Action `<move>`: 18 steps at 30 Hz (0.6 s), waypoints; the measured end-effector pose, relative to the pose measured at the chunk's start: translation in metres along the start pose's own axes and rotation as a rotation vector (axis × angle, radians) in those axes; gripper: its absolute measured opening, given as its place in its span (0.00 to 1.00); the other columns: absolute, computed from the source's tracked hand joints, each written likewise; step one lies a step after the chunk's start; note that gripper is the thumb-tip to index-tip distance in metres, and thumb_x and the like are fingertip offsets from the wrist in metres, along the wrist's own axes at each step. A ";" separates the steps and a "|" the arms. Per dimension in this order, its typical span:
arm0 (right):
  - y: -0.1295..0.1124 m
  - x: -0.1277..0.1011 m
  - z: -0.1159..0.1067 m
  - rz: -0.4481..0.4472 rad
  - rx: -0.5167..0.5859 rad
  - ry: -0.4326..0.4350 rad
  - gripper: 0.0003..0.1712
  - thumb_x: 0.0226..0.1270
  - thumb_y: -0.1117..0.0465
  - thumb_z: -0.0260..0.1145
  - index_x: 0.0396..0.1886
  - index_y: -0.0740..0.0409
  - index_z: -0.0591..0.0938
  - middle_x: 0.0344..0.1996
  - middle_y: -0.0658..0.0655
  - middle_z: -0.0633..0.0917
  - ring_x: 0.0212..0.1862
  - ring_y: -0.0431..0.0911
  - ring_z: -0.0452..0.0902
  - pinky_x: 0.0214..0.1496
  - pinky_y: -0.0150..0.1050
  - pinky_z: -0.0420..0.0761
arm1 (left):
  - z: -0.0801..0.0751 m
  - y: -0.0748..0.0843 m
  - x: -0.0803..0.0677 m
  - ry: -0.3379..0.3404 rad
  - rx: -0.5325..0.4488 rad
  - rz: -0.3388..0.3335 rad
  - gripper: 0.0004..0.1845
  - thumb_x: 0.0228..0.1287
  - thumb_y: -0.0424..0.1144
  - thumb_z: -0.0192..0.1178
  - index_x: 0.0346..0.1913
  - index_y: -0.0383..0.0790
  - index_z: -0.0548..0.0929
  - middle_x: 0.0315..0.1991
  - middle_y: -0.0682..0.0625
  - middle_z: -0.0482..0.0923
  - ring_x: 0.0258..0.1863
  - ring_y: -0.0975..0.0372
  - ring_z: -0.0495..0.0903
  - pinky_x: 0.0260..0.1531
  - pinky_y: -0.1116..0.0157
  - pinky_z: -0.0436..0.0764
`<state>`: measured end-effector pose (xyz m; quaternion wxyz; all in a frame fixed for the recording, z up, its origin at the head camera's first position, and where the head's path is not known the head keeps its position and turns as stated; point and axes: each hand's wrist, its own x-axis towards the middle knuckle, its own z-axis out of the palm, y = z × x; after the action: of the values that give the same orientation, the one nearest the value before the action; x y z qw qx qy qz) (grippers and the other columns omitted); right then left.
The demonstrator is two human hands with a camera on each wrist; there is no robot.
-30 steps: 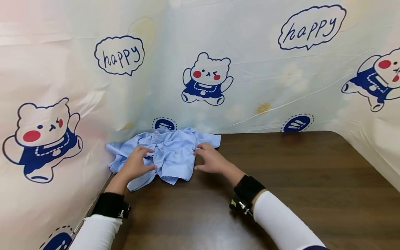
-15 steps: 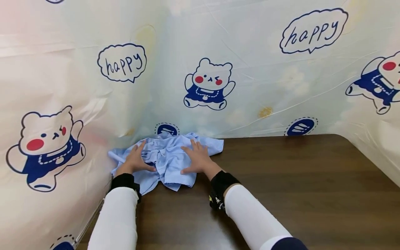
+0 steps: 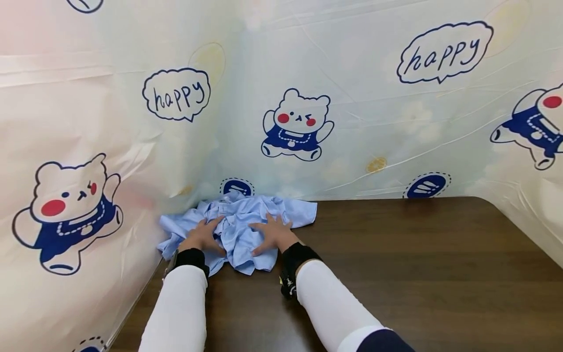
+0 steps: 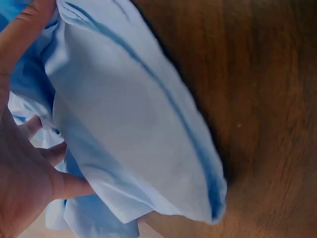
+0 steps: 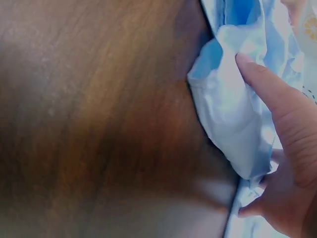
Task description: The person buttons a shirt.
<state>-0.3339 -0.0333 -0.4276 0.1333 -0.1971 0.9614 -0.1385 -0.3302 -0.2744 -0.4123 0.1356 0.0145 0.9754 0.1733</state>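
Note:
A crumpled light blue shirt (image 3: 239, 244) lies in a heap at the far left of the table, against the back sheet. My left hand (image 3: 202, 238) rests on its left part, fingers spread. In the left wrist view, the fingers of this hand (image 4: 25, 173) reach into the folds, beside a hemmed flap of the shirt (image 4: 114, 104). On the heap's right part lies my right hand (image 3: 275, 234), also with fingers apart. The right wrist view has its thumb (image 5: 265, 82) touching a raised fold of the cloth (image 5: 228, 109); the other fingers are partly hidden.
The dark wooden table (image 3: 396, 274) stretches to the right and front of the shirt. A pale printed sheet (image 3: 352, 98) with bears and "happy" bubbles hangs along the back and both sides. Black straps (image 3: 301, 256) with small devices circle both wrists.
Both hands have moved from the shirt's near sides onto it, the right one leftward over the cloth. The fabric is slightly more bunched between them. The head view has tilted up a little.

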 end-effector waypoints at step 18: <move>0.007 -0.004 0.005 0.040 -0.114 -0.098 0.42 0.56 0.30 0.66 0.71 0.24 0.65 0.76 0.55 0.54 0.76 0.62 0.39 0.64 0.72 0.54 | 0.008 0.013 -0.011 -0.055 0.074 -0.046 0.64 0.34 0.60 0.80 0.76 0.45 0.58 0.72 0.29 0.47 0.64 0.29 0.50 0.49 0.27 0.63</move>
<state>-0.3308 -0.0266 -0.4332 0.1714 -0.1916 0.9638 -0.0709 -0.3175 -0.2607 -0.4124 0.1656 0.0018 0.9771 0.1335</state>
